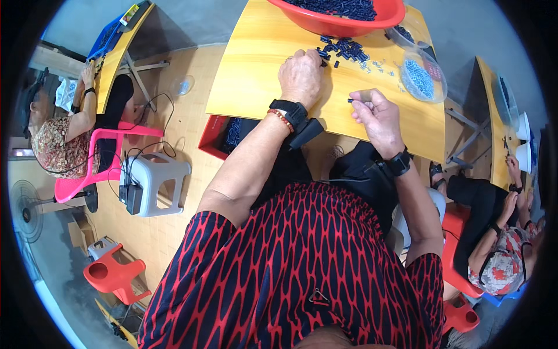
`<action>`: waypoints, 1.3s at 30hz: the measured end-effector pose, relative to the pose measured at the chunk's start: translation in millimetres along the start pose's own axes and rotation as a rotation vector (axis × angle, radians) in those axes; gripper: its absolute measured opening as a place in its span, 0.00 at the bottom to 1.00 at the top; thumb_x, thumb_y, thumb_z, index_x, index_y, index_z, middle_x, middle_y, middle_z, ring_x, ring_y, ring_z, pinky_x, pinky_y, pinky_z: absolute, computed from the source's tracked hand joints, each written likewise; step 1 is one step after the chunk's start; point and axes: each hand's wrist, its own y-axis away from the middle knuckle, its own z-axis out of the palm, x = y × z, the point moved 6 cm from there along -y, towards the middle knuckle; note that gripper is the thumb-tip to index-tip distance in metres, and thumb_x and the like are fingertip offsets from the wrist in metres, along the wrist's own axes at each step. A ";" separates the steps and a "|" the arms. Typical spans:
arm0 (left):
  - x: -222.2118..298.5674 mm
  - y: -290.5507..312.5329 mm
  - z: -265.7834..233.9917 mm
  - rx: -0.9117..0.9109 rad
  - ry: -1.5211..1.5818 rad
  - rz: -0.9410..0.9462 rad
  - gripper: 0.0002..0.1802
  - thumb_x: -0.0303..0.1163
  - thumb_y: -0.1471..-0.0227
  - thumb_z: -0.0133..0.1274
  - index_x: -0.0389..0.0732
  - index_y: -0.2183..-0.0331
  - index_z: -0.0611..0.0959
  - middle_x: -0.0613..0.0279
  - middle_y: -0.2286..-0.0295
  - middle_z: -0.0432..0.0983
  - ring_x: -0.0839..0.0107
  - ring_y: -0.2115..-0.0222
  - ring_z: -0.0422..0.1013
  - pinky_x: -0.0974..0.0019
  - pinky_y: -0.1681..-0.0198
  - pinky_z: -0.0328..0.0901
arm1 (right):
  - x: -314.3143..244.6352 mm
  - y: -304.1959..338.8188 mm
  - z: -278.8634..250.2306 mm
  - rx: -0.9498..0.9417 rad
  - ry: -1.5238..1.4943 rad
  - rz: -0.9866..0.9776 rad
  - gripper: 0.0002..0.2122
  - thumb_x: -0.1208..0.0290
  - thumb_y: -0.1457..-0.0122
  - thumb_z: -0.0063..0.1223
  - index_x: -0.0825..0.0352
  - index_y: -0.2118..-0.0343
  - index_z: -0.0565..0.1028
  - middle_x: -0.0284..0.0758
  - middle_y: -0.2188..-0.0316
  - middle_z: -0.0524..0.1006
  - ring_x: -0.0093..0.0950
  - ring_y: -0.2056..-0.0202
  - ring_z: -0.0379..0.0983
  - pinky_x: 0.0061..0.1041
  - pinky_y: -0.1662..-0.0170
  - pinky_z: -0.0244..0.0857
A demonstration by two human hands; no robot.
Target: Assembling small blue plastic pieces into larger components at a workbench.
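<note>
Watching from my remote seat, I see the right hand [378, 119] pinching one short dark piece [350, 100] between thumb and finger, over the yellow table [250, 70]. The left hand [302, 75] curls at the edge of a loose dark pile [350, 50]; a piece shows by its fingertips, but I cannot tell whether they grip it. By my judgement plenty is left: the pile is sizeable, and the red bowl [349, 28] beyond it holds a mass of similar pieces. I can't pick out which are finished. They look like stubby, hard plastic, near black. The bowl is smooth and glossy, the table faintly wood-grained. Slim clear bits [376, 66] lie scattered between the pile and a round see-through tub [440, 88] of pale blue bits [418, 81].
</note>
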 end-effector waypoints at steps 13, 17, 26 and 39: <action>-6.8 40.0 -18.8 0.017 0.784 -0.148 0.06 0.25 0.49 0.56 0.32 0.67 0.81 0.65 0.75 0.77 0.81 0.73 0.70 0.74 0.68 0.67 | 3.9 -19.8 -12.2 0.049 -0.173 -0.065 0.09 0.84 0.44 0.52 0.71 0.61 0.70 0.35 0.67 0.76 0.19 0.71 0.74 0.17 0.68 0.69; 8.7 53.4 -6.6 -0.146 1.024 -0.156 0.10 0.24 0.48 0.55 0.33 0.62 0.81 0.65 0.72 0.78 0.82 0.71 0.71 0.76 0.65 0.67 | -2.2 -18.8 -1.1 0.010 -0.087 -0.083 0.10 0.84 0.44 0.52 0.72 0.59 0.70 0.37 0.65 0.76 0.20 0.68 0.74 0.18 0.64 0.70; 14.9 63.0 0.1 -0.223 1.184 -0.119 0.06 0.21 0.48 0.55 0.32 0.65 0.78 0.61 0.70 0.78 0.79 0.70 0.73 0.76 0.64 0.69 | -15.2 -12.9 16.0 -0.007 0.017 -0.113 0.13 0.86 0.45 0.51 0.73 0.56 0.69 0.41 0.62 0.76 0.23 0.66 0.75 0.20 0.61 0.71; 3.5 57.7 3.8 -0.325 1.546 -0.340 0.06 0.22 0.45 0.52 0.34 0.63 0.77 0.62 0.70 0.77 0.78 0.73 0.73 0.76 0.69 0.68 | -38.3 -12.5 26.0 -0.013 0.003 -0.126 0.12 0.85 0.44 0.50 0.76 0.56 0.69 0.43 0.62 0.76 0.25 0.63 0.77 0.20 0.62 0.73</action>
